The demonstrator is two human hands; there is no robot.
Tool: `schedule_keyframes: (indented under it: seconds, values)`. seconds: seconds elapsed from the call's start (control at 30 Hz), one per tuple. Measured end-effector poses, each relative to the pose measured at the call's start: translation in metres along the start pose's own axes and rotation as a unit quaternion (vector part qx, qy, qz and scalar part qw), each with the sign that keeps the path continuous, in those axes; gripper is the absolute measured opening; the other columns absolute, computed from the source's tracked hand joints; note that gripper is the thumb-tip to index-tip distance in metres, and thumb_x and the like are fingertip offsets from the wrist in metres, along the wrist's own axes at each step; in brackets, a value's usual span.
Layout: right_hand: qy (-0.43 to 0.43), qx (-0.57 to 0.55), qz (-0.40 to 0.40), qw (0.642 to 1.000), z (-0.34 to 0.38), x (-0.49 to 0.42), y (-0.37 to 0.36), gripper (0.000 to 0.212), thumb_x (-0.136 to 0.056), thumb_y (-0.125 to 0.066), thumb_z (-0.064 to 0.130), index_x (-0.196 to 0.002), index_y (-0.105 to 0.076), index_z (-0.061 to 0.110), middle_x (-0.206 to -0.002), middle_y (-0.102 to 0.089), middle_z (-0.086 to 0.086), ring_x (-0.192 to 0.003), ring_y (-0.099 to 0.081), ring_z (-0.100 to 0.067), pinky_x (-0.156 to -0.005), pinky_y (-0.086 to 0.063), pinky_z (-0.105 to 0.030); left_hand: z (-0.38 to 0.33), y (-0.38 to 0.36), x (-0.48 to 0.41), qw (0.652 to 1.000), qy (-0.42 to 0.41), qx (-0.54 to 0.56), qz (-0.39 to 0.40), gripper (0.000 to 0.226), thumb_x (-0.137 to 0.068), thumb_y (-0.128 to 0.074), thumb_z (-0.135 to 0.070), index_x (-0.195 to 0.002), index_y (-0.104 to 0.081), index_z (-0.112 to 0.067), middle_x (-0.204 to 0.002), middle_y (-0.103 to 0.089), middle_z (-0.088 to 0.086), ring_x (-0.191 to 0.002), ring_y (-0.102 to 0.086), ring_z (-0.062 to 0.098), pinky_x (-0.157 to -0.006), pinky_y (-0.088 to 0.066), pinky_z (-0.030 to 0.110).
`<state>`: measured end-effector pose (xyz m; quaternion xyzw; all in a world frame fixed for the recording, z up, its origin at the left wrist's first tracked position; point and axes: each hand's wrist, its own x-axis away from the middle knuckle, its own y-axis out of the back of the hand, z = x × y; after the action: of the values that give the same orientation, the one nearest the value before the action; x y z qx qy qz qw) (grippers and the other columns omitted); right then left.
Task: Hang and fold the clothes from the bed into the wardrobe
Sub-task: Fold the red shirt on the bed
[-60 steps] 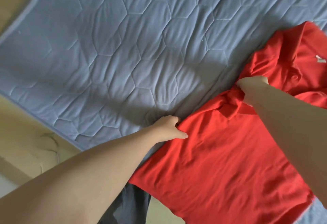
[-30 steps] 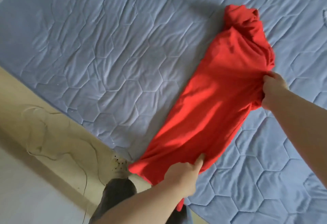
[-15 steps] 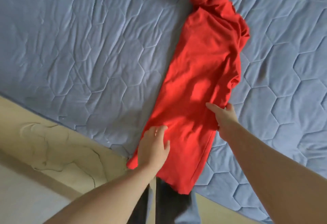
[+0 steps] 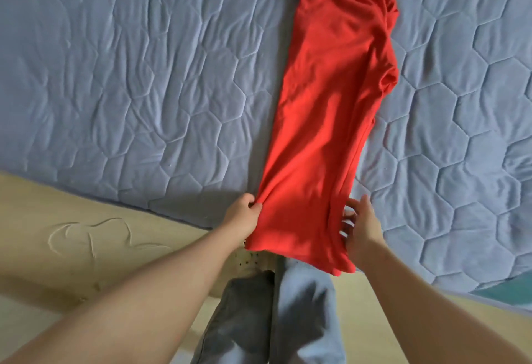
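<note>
Beige bed side (image 4: 86, 234) with a faint raised squiggle fills the lower left, and a blue-grey quilted cover (image 4: 129, 75) stitched in hexagons spreads over the mattress above it. Nearest the camera, a person's legs in faded jeans (image 4: 302, 320) stand against the bed's edge, and two bare forearms reach forward on either side of them.

The left hand (image 4: 241, 215) is at the bed's edge with its fingers curled and the thumb pressed in, pinching the left border of a red shirt (image 4: 331, 104) just above the hem, where the cloth gathers into small creases. The right hand (image 4: 364, 227) is at the shirt's opposite border at about the same height. Its fingers are spread and only lightly bent, the tips touching the folded layers, the thumb raised apart from them. It has no clear hold on the cloth, and motion blur softens the fingertips.

Between the hands, the shirt's hem hangs a little over the bed's edge in front of the jeans. Beyond that, the shirt lies on the cover as a long narrow strip folded lengthwise, running away from the person. A sleeve fold bulges along its right side, and the far end is bunched and cut off by the top of the view.
</note>
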<state>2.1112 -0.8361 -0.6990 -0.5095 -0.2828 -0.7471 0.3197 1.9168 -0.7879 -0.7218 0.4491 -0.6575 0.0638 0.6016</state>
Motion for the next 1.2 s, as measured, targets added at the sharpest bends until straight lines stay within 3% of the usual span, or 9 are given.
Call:
schedule_keyframes:
  seconds: [0.13, 0.27, 0.33, 0.4, 0.7, 0.83, 0.93, 1.1, 1.2]
  values:
    - [-0.026, 0.149, 0.035, 0.988, -0.021, 0.01, 0.009, 0.022, -0.091, -0.038, -0.002, -0.089, -0.052, 0.016, -0.058, -0.046, -0.006, -0.031, -0.04, -0.011, -0.037, -0.027, -0.015, 0.008, 0.003, 0.006, 0.999, -0.028, 0.003, -0.03, 0.029, -0.095, -0.046, -0.027, -0.121, -0.047, -0.014, -0.119, -0.057, 0.01, -0.099, -0.054, 0.025, -0.077, -0.036, 0.027]
    - [0.032, 0.239, 0.005, 0.97, -0.029, 0.006, 0.006, 0.014, -0.086, -0.052, 0.004, -0.088, -0.053, 0.018, -0.056, -0.053, -0.005, -0.033, -0.045, -0.012, -0.033, -0.035, -0.014, 0.019, -0.004, 0.021, 0.98, -0.177, -0.09, -0.031, 0.06, -0.08, -0.067, -0.04, -0.126, -0.035, -0.02, -0.116, -0.03, -0.007, -0.093, -0.041, 0.01, -0.077, -0.035, 0.026]
    - [0.066, 0.298, -0.033, 0.952, -0.036, 0.001, 0.004, 0.012, -0.082, -0.061, 0.011, -0.091, -0.056, 0.016, -0.075, -0.06, -0.006, -0.061, -0.059, -0.021, -0.059, -0.054, -0.029, 0.026, -0.012, 0.027, 0.971, -0.197, -0.129, -0.035, 0.063, -0.077, -0.071, -0.033, -0.127, -0.034, -0.024, -0.116, -0.029, -0.006, -0.094, -0.045, 0.013, -0.075, -0.037, 0.027]
    - [0.093, 0.344, -0.055, 0.933, -0.038, -0.005, 0.005, 0.011, -0.08, -0.062, 0.013, -0.091, -0.058, 0.015, -0.082, -0.06, -0.006, -0.077, -0.058, -0.026, -0.074, -0.05, -0.036, 0.028, -0.014, 0.028, 0.97, -0.182, -0.152, -0.05, 0.052, -0.081, -0.064, -0.016, -0.124, -0.036, -0.023, -0.121, -0.037, 0.002, -0.093, -0.053, 0.024, -0.071, -0.039, 0.03]
    - [0.011, 0.143, -0.016, 0.99, -0.057, 0.003, 0.028, 0.019, -0.087, -0.06, 0.007, -0.075, -0.045, 0.011, -0.076, -0.051, -0.009, -0.068, -0.052, -0.022, -0.068, -0.052, -0.043, 0.034, 0.003, 0.028, 0.964, -0.12, -0.208, -0.117, 0.017, -0.083, -0.048, -0.001, -0.083, -0.035, -0.013, -0.086, -0.045, 0.004, -0.073, -0.041, 0.024, -0.061, -0.028, 0.031]
    - [0.023, 0.26, -0.096, 0.961, -0.054, 0.001, 0.027, 0.014, -0.086, -0.056, 0.007, -0.092, -0.043, 0.01, -0.083, -0.052, -0.01, -0.07, -0.055, -0.026, -0.064, -0.044, -0.034, 0.032, -0.001, 0.024, 0.966, -0.089, -0.226, -0.086, 0.017, -0.085, -0.047, -0.001, -0.088, -0.034, -0.011, -0.081, -0.045, 0.004, -0.072, -0.042, 0.025, -0.062, -0.033, 0.033]
    - [0.124, 0.313, -0.201, 0.92, -0.055, 0.008, 0.024, 0.013, -0.087, -0.051, 0.012, -0.09, -0.038, 0.013, -0.094, -0.054, -0.01, -0.095, -0.055, -0.033, -0.071, -0.033, -0.031, 0.035, -0.01, 0.025, 0.976, -0.076, -0.19, -0.073, 0.023, -0.081, -0.053, -0.005, -0.089, -0.033, -0.012, -0.073, -0.042, -0.001, -0.07, -0.043, 0.024, -0.06, -0.033, 0.031]
    - [0.188, 0.283, -0.071, 0.938, -0.052, 0.021, -0.019, 0.042, -0.081, -0.06, 0.05, -0.102, -0.046, 0.017, -0.103, -0.054, -0.001, -0.101, -0.054, -0.023, -0.081, -0.042, -0.034, 0.032, -0.017, 0.021, 0.995, 0.025, 0.044, -0.083, 0.032, -0.089, -0.052, -0.043, -0.089, -0.039, -0.015, -0.073, -0.045, -0.006, -0.065, -0.046, 0.015, -0.057, -0.031, 0.03]
    - [0.146, 0.404, -0.078, 0.9, -0.052, 0.015, -0.03, 0.045, -0.082, -0.061, 0.038, -0.116, -0.042, 0.014, -0.12, -0.046, -0.008, -0.115, -0.046, -0.03, -0.085, -0.04, -0.042, 0.034, -0.015, 0.019, 0.993, 0.008, 0.061, -0.096, 0.031, -0.092, -0.051, -0.041, -0.081, -0.038, -0.015, -0.072, -0.044, -0.004, -0.069, -0.045, 0.019, -0.056, -0.031, 0.03]
